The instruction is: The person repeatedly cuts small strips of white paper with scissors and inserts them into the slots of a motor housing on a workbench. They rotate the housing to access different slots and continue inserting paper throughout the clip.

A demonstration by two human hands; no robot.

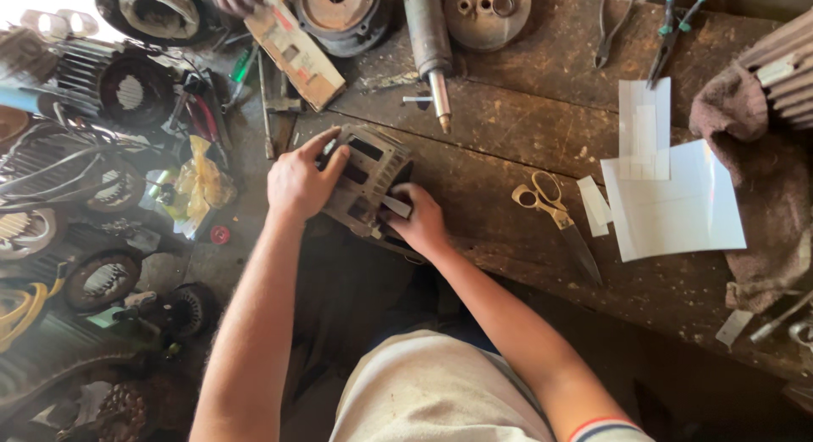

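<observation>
At the near edge of the worn wooden workbench (525, 129), a grey metal motor housing (366, 181) with slotted openings sits tipped on its side, partly overhanging the bench edge toward the person's lap. Left hand (298, 181) is clamped over the housing's upper left rim, thumb and forefinger spread across the top, the rest of the fingers curled down the side; a firm grasp, wrist straight, forearm coming up from lower left. Right hand (417, 222) is closed around the lower right side of the housing and seems to pinch a thin pale strip (395, 207) against it; what the strip is made of can't be told. Right forearm angles in from lower right, elbow bent. Housing looks like cast metal: likely heavy, rigid, not fragile, with hard edges at the slots and probably greasy or dusty, so a grip on the outer rim with both hands looks safest, fingers kept out of the slots. Nearby, well apart from the hands: brass-handled scissors (555, 209) to the right, white paper sheets (673, 207) with cut strips, a brown rag (766, 179), pliers (673, 27) at the far edge, a steel shaft (430, 44) pointing toward the housing. Other motor parts crowd the floor at left (127, 91).
</observation>
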